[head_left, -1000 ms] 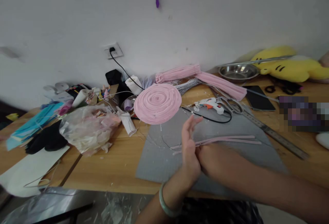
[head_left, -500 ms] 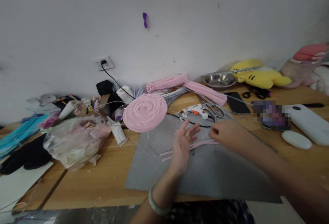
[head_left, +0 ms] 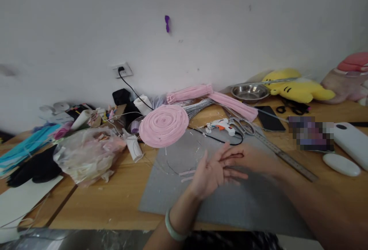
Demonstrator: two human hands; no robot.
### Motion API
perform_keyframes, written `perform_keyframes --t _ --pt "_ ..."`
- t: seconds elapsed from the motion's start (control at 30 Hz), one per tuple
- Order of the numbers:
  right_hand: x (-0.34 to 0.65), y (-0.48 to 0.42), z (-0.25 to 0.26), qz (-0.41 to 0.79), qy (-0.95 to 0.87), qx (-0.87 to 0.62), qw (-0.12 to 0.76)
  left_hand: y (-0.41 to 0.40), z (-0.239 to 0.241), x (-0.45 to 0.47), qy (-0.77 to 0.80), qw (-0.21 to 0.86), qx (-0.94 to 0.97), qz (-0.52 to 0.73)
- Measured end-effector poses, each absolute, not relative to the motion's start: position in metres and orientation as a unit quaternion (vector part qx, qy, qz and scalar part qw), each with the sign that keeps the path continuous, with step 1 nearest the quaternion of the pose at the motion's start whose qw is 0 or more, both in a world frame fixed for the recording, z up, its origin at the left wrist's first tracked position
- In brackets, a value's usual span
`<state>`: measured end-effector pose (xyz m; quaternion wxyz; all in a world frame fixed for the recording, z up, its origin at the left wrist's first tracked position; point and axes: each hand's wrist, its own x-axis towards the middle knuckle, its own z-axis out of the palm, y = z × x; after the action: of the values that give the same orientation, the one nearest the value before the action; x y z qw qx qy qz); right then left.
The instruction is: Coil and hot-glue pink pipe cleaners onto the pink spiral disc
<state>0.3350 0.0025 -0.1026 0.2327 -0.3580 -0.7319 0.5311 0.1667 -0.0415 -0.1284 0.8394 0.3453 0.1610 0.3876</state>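
My left hand is palm up over the grey mat, fingers spread and open, a green bangle on its wrist. My right hand rests against the left fingers; it is blurred and its fingers are hard to read. Short ends of pink pipe cleaners stick out on the mat to the left of my left hand. A pink spiral disc lies at the mat's far corner.
A glue gun, scissors and a metal ruler lie beyond the hands. A phone, steel bowl, yellow plush and pink pipe-cleaner bundles sit further back. A plastic bag of scraps lies left.
My right hand slid left back onto my left hand, covering most of the pink pipe cleaners. My left hand turned palm up with fingers spread. The camera shifted slightly.
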Motion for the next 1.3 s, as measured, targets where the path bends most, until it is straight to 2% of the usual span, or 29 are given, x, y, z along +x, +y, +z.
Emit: perform_keyframes --t 0.07,0.2,0.27,0.33,0.43,0.6,0.83,0.97,1.03,1.17,1.3 --pt "0.353 0.01 -0.098 0.502 -0.71 -0.397 0.293 -0.044 -0.129 0.167 0.21 0.809 0.416 0.357" --pt "0.403 0.033 -0.085 0.365 -0.63 -0.488 0.481 -0.048 -0.126 0.168 0.313 0.721 0.518 0.337" --pt "0.414 0.038 -0.084 0.296 -0.613 -0.514 0.522 -0.048 -0.125 0.171 0.353 0.684 0.531 0.355" --pt "0.41 0.039 -0.09 0.244 -0.64 -0.533 0.497 -0.049 -0.126 0.175 0.391 0.645 0.542 0.371" --pt "0.385 0.038 -0.107 0.208 -0.718 -0.534 0.395 -0.052 -0.129 0.18 0.415 0.609 0.563 0.374" --pt "0.36 0.035 -0.132 0.187 -0.793 -0.515 0.265 -0.067 -0.123 0.175 0.371 0.55 0.66 0.352" --pt "0.357 0.028 -0.143 0.188 -0.84 -0.463 0.211 -0.078 -0.093 0.149 0.342 0.308 0.838 0.295" --pt "0.359 0.036 -0.147 0.134 -0.836 -0.491 0.204 -0.089 -0.092 0.107 0.376 0.031 0.846 0.377" --pt "0.361 0.045 -0.146 0.107 -0.816 -0.526 0.214 -0.095 -0.096 0.08 0.466 -0.065 0.763 0.443" --pt "0.359 0.07 -0.138 0.074 -0.775 -0.597 0.194 -0.094 -0.116 0.052 0.643 -0.001 0.653 0.4" --pt "0.346 0.093 -0.129 0.079 -0.761 -0.626 0.151 -0.079 -0.138 0.07 0.678 0.194 0.542 0.457"
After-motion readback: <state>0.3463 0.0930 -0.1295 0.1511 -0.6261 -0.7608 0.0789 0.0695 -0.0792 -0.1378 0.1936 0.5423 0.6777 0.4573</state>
